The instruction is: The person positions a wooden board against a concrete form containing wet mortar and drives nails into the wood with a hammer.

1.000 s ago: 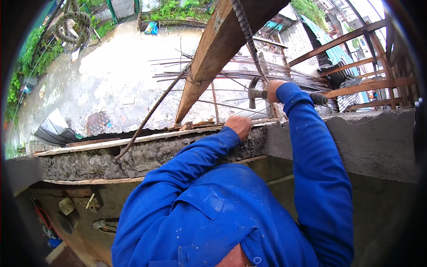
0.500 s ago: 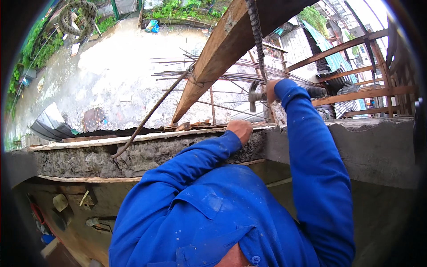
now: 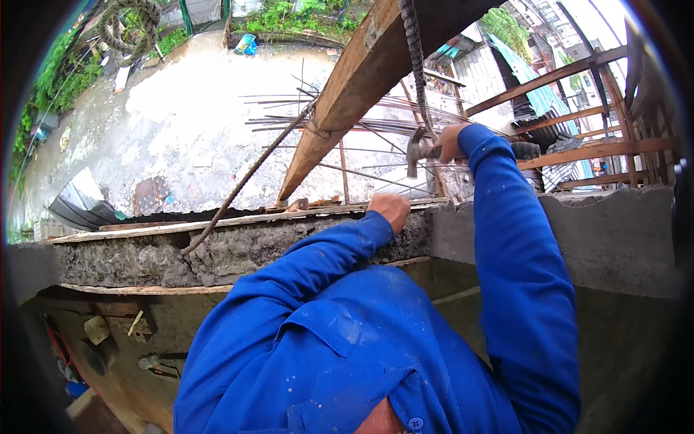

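Observation:
My right hand (image 3: 452,142) is closed round the handle of a claw hammer (image 3: 416,153), raised beyond the wall. The hammer's metal head points left and its dark grip end sticks out to the right of my wrist. Just behind the hammer head hangs the lower end of a twisted bar or rope (image 3: 419,72). My left hand (image 3: 391,210) is a closed fist at the far edge of the rough concrete wall top (image 3: 144,262), by a thin wooden board (image 3: 137,233). Whatever its fingers hold is hidden beneath it.
A thick slanted timber (image 3: 347,94) rises from the board, tied to a bent rebar (image 3: 249,176) set in the concrete. Loose steel bars (image 3: 282,124) lie beyond. Wooden rails (image 3: 600,150) stand at right. Below left, pliers (image 3: 160,367) and other tools rest on a lower surface.
My right hand and the hammer have shifted slightly right and away from me, and the hammer has tilted a little. My left hand stays in place.

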Motion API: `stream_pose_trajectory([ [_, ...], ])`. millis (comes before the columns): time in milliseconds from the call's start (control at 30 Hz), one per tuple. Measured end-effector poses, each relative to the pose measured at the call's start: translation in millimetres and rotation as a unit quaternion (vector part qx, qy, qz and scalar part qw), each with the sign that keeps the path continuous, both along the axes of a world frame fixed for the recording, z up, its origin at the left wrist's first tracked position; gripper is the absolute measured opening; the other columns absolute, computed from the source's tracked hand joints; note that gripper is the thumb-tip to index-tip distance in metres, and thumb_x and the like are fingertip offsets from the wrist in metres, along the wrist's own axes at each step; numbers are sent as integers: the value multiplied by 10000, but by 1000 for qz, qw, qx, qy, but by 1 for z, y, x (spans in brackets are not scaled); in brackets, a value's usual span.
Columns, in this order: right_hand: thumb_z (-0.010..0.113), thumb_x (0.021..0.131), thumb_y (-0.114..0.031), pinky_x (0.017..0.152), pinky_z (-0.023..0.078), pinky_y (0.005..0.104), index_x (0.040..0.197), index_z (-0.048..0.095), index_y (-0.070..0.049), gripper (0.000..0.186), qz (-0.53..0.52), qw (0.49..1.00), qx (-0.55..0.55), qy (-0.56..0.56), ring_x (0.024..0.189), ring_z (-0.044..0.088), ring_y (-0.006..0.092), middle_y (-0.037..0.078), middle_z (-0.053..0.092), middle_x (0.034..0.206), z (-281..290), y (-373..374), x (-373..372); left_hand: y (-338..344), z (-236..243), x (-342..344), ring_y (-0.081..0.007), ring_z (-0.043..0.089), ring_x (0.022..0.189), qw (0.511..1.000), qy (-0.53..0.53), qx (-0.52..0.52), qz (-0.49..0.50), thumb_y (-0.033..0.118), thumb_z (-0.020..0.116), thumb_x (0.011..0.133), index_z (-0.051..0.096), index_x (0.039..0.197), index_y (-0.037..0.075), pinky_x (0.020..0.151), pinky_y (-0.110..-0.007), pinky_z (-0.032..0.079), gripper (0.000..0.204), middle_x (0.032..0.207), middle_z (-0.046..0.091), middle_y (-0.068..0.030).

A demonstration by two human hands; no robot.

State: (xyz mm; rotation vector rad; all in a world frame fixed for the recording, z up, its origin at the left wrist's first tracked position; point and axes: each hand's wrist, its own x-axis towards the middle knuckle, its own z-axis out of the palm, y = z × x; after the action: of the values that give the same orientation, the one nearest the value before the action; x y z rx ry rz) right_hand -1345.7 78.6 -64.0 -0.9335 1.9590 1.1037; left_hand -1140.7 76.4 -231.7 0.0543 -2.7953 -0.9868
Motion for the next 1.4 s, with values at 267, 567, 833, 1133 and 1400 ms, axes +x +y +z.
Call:
stream_pose_trajectory([
  [267,667,683,-206,850,516,386,1044,680,-21,406,-62,997,-32,35,995,644,315,196,658,1063,-35,11,26,1,-6,0,-330,657,667,1000,-2,0,0,125,544,776,617,757,8,609,-443,514,139,719,645,-193],
  [567,600,731,-209,652,524,372,1034,653,-81,333,-77,978,-192,30,705,654,263,152,667,787,1,13,16,-5,18,5,-368,644,781,993,-87,84,4,325,470,925,618,874,24,687,-450,506,339,789,656,-185],
  [833,620,701,-284,780,509,419,1005,651,-58,380,-50,988,-106,-96,860,651,332,198,667,913,-39,5,67,-95,-30,-4,-339,623,919,979,-43,117,-164,186,503,875,553,976,24,779,-417,489,197,878,628,-185],
  [1133,631,701,-296,798,518,417,990,664,-54,378,5,992,-105,-65,926,638,328,181,660,958,-58,24,68,-185,31,69,-331,629,993,978,-198,69,13,411,375,973,609,1005,-29,828,-423,480,500,952,656,-210],
  [1400,659,680,-304,749,530,409,1041,660,-67,432,-17,994,-78,-78,861,649,323,185,663,973,-55,15,61,-146,43,112,-358,614,977,945,-326,-40,-13,557,293,946,679,1004,99,849,-469,466,602,1010,664,-178],
])
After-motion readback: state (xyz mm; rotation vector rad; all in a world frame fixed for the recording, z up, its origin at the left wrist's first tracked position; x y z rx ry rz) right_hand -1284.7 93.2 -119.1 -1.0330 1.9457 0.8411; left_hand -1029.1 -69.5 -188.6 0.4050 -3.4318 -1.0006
